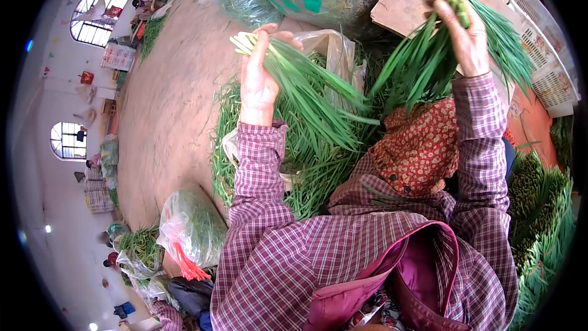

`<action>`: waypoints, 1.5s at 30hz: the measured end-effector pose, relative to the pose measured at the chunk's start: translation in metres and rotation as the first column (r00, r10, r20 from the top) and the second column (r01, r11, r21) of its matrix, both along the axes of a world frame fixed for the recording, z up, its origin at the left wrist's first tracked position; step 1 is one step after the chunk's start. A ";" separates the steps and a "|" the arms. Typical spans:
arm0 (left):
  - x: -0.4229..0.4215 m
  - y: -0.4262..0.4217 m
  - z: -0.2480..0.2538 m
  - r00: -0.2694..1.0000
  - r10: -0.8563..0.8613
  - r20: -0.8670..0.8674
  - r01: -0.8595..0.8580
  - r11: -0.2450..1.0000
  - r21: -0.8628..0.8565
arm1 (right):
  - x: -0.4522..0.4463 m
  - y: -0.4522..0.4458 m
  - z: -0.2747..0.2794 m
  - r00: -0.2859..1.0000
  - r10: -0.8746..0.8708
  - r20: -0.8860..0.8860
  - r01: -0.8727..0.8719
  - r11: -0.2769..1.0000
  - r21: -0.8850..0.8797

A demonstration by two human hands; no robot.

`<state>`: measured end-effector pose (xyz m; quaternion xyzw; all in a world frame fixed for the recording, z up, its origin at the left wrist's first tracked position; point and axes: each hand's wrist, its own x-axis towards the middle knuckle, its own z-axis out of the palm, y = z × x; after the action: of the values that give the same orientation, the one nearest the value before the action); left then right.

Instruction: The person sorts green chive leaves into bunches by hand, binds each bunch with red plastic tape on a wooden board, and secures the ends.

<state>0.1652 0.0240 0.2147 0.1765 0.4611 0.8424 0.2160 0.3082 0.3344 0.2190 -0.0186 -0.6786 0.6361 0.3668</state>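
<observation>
My left hand (258,83) is raised in front of me, its fingers closed around a bunch of garlic chives (309,89). The pale cut ends poke out past the thumb, and the long green leaves hang to the right. On the other side my right hand (470,46) grips a second bunch of chives (413,64), whose leaves fall on both sides of the wrist. This hand is over the edge of a brown board (407,0). Below and between the hands lies a loose heap of chives (300,175), partly hidden by the left sleeve.
A clear bag with green stripes (343,0) stands at the back. White plastic baskets (545,55) are at the right, above stacked chive bundles (539,220). A filled bag with red ties (196,227) sits on the floor (165,98) at left. Other people work along the far wall.
</observation>
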 end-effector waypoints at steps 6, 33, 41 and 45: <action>0.014 0.028 -0.003 0.990 -0.128 -0.056 0.134 0.983 0.122 | -0.013 -0.069 -0.002 0.987 0.093 0.128 -0.122 0.964 0.238; 0.048 0.055 0.005 0.997 -0.074 0.003 0.074 0.996 0.046 | -0.033 -0.121 0.006 0.961 0.054 0.271 -0.159 0.911 0.380; 0.047 0.052 0.003 0.991 -0.128 0.030 0.125 0.989 0.084 | -0.035 -0.118 0.004 0.964 0.094 0.248 -0.175 0.928 0.329; 0.050 0.055 0.001 0.995 -0.087 -0.055 0.086 0.996 -0.019 | -0.034 -0.123 0.007 0.977 -0.018 0.213 -0.084 0.884 0.459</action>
<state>0.2155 0.0788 0.2153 0.2178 0.4660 0.8231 0.2406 0.2739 0.2117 0.2257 0.0138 -0.8466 0.4552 0.2754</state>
